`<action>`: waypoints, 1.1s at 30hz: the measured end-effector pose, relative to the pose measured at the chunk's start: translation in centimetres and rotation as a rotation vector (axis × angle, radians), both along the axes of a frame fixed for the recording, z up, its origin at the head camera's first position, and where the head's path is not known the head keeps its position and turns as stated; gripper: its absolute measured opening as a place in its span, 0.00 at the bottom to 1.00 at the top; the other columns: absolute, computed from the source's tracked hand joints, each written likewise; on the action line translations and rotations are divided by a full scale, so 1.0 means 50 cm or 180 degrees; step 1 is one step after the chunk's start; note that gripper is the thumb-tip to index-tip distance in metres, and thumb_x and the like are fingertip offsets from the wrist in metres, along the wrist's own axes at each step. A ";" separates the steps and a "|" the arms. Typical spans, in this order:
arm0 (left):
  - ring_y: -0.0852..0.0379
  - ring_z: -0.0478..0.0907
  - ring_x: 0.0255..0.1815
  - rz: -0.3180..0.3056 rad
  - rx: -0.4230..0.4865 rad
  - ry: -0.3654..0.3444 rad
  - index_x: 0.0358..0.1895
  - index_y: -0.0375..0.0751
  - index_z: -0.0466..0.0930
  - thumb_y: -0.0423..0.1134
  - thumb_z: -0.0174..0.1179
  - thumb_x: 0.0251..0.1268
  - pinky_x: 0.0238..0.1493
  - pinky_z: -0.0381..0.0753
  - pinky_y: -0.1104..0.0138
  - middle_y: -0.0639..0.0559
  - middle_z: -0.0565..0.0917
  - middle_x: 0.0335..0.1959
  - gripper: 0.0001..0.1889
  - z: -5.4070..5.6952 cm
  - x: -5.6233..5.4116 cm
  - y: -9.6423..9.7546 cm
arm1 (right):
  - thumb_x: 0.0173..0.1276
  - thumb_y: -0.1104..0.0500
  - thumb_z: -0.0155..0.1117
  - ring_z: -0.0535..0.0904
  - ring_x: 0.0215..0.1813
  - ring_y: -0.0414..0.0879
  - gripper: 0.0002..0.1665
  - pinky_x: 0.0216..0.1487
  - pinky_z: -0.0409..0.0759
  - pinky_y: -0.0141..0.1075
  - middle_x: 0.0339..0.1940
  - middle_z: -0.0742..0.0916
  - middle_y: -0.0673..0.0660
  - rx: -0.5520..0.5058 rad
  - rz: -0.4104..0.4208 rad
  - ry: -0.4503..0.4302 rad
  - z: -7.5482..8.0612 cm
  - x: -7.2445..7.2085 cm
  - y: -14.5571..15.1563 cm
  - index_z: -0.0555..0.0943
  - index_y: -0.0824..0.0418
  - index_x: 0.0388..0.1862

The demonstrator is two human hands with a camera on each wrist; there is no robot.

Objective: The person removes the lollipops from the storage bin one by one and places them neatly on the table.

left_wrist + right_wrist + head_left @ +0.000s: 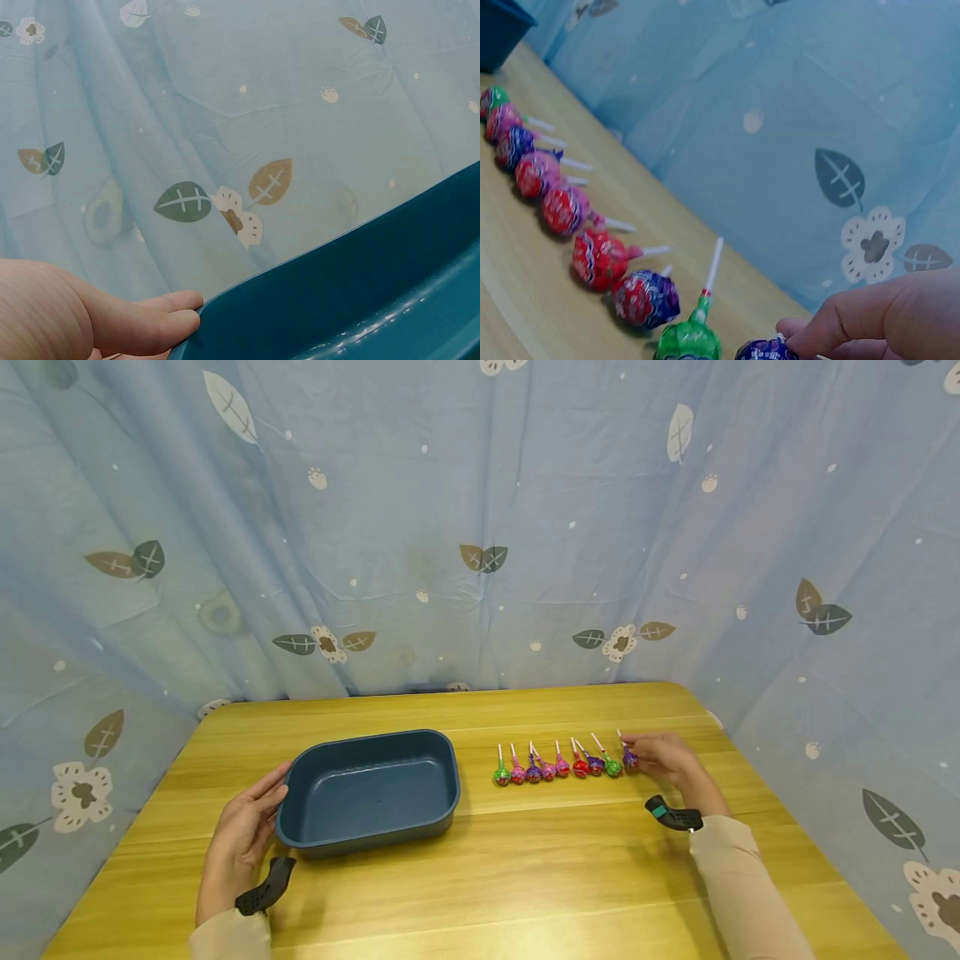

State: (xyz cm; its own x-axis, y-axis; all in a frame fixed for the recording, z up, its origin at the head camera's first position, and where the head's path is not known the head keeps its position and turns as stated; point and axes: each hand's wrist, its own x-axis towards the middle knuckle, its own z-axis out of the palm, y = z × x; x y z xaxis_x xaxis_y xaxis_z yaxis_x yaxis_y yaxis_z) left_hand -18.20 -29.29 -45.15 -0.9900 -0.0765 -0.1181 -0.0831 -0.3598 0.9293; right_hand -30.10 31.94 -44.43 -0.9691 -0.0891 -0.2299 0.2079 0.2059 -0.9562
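A dark blue plastic basin [375, 843] rests on the table at the left. My left hand [238, 839] holds its left end, with thumb and fingertips at the rim in the left wrist view. To the right of the basin, several wrapped lollipops lie in a row, sticks pointing away. They include a green lollipop [502, 776], a red lollipop [580, 767] and another green lollipop [690, 341]. At the row's right end my right hand [667, 762] pinches a purple lollipop [629, 758] by its wrapped head, close over the table.
The yellow wooden table [525, 877] runs back to a blue patterned curtain [420, 527], which hangs behind it and on both sides. A black band [267, 887] is worn on the left wrist, and a similar band [675, 815] on the right.
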 end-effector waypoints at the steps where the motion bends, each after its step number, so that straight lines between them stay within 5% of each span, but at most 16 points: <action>1: 0.66 0.82 0.42 0.0001 -0.0009 -0.0001 0.55 0.60 0.83 0.34 0.56 0.72 0.37 0.81 0.75 0.65 0.84 0.44 0.17 0.000 0.000 0.000 | 0.69 0.69 0.54 0.76 0.32 0.39 0.25 0.39 0.81 0.33 0.43 0.85 0.49 0.0034 -0.0039 -0.0005 -0.003 -0.001 0.000 0.70 0.77 0.65; 6: 0.66 0.82 0.43 -0.0006 0.0019 -0.0005 0.55 0.60 0.83 0.34 0.56 0.71 0.39 0.81 0.74 0.65 0.85 0.44 0.17 0.002 0.000 0.002 | 0.67 0.69 0.56 0.75 0.30 0.37 0.25 0.33 0.79 0.31 0.44 0.86 0.48 0.0233 -0.0156 0.0023 -0.012 -0.003 -0.008 0.72 0.76 0.63; 17: 0.66 0.83 0.43 0.0012 0.0081 -0.0030 0.52 0.61 0.85 0.33 0.56 0.71 0.39 0.81 0.74 0.65 0.85 0.44 0.16 0.001 -0.002 0.005 | 0.70 0.65 0.55 0.77 0.35 0.40 0.24 0.39 0.81 0.34 0.48 0.84 0.61 0.0740 -0.0144 0.0127 -0.017 -0.009 -0.023 0.73 0.77 0.62; 28: 0.67 0.82 0.43 0.0014 0.0061 -0.0051 0.54 0.61 0.84 0.34 0.56 0.72 0.40 0.81 0.74 0.67 0.84 0.44 0.17 0.003 -0.004 0.005 | 0.74 0.62 0.53 0.79 0.44 0.40 0.27 0.46 0.80 0.35 0.56 0.81 0.67 0.0682 -0.0073 0.0103 -0.018 -0.006 -0.022 0.67 0.75 0.67; 33: 0.69 0.81 0.44 0.0096 -0.0047 -0.0100 0.62 0.56 0.78 0.34 0.56 0.72 0.38 0.80 0.76 0.68 0.84 0.44 0.19 0.007 -0.006 0.002 | 0.75 0.62 0.53 0.80 0.52 0.54 0.27 0.51 0.80 0.40 0.59 0.78 0.71 0.0646 -0.0070 0.0198 -0.014 -0.004 -0.031 0.66 0.77 0.67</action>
